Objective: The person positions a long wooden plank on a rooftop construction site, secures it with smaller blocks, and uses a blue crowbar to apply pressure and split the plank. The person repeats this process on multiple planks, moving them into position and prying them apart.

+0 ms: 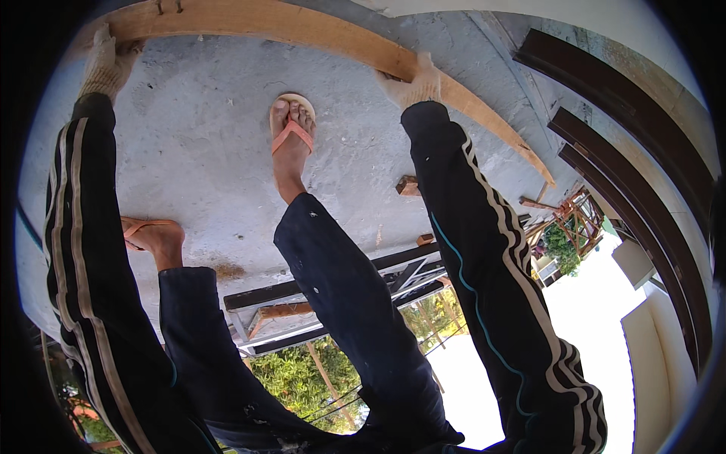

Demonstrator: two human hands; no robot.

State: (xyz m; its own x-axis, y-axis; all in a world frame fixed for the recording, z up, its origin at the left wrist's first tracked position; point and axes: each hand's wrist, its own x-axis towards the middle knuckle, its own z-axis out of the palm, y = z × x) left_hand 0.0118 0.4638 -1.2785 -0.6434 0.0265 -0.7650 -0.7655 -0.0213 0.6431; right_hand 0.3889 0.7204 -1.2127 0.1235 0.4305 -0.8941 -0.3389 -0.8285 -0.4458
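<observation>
A long wooden plank [280,29] spans the top of the view, bowed by the lens, with two dark nails or bolts [178,6] near its left part. My left hand [110,66], in a pale knitted glove, grips the plank's near edge toward its left end. Further right, my right hand [417,85], gloved alike, is closed round the plank, with the thumb side and fingers at its edges. Most of the fingers are hidden behind the wood. Beyond the right hand the plank narrows toward its far right end [546,175].
Under my feet, in orange-strapped flip-flops [293,125], lies a grey concrete floor [204,136]. A small wood block [407,185] sits beside my right forearm. Dark brown beams [628,98] line the right side. A black metal frame [265,295] stands at the floor's edge, with greenery beyond.
</observation>
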